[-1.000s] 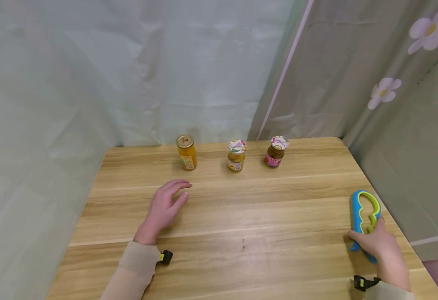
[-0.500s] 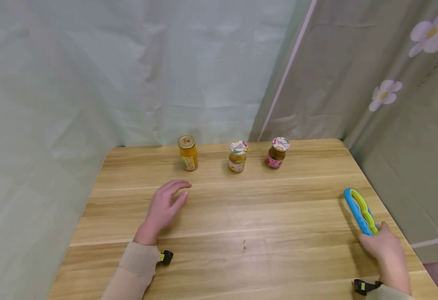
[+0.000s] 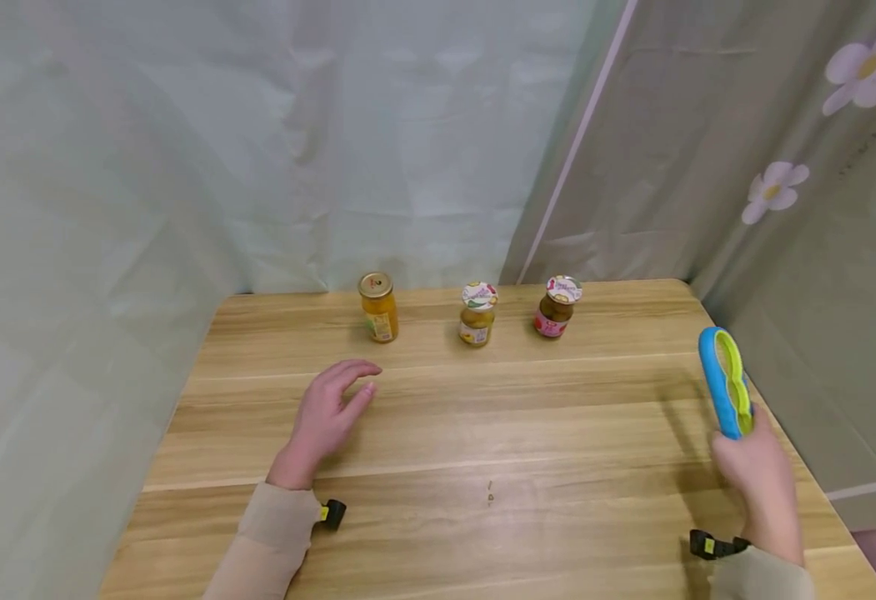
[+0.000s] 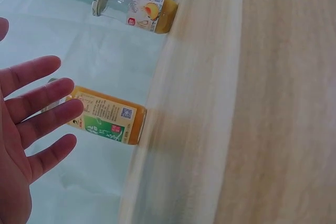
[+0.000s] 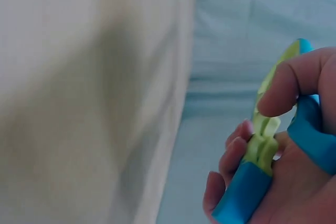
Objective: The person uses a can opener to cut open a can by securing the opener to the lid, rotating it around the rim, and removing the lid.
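Note:
My right hand [image 3: 757, 467] grips a blue jar opener [image 3: 721, 392] with a lime-green scalloped inner edge, raised over the right side of the table. In the right wrist view, fingers and thumb curl round the opener [image 5: 247, 187]. My left hand [image 3: 330, 410] holds nothing, its fingers relaxed and spread at the left of the table. Closest to it is a tall orange jar [image 3: 380, 310] with a gold lid; in the left wrist view the fingers overlap this jar [image 4: 107, 114]. A peach-labelled jar [image 3: 477, 317] and a pink-labelled jar [image 3: 555, 310] stand farther right.
The wooden table [image 3: 438, 433] ends at a pale curtain [image 3: 407, 150] behind the jars. Another curtain stretch with flowers [image 3: 775, 192] hangs along the right edge. All three jars stand upright near the back edge.
My right hand has lifted the jar opener off the table's right side and moved it up and away, turning it more edge-on. The left hand has stayed in place.

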Available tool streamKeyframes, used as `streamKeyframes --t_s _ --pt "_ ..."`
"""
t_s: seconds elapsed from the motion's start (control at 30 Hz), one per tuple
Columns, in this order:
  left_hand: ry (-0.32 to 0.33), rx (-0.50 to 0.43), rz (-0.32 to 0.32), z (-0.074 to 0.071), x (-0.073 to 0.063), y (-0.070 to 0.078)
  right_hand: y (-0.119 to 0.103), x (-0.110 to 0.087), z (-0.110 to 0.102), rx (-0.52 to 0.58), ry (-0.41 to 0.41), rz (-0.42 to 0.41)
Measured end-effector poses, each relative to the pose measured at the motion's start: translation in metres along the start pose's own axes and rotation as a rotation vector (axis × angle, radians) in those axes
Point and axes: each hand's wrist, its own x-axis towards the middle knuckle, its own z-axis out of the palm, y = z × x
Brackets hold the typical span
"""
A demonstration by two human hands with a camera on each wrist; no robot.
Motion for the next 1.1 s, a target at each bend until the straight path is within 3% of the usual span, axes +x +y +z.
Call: streamKeyframes --t_s 0.43,0.63,0.9,1.1 --pt "0.049 0.004 -0.011 -0.013 0.003 -0.005 -0.094 -0.006 0.011 0.193 0.184 -0.397" --pt "0.061 0.018 -0.03 -0.019 0.0 -0.006 -0.133 -0.016 0.018 0.285 0.216 -0.586" --pt "0.049 0.021 -0.059 -0.019 -0.002 -0.01 -0.156 -0.018 0.032 0.404 0.26 -0.811" --pt "0.043 0.016 -0.085 -0.019 -0.002 -0.013 -0.161 -0.017 0.038 0.419 0.23 -0.847"
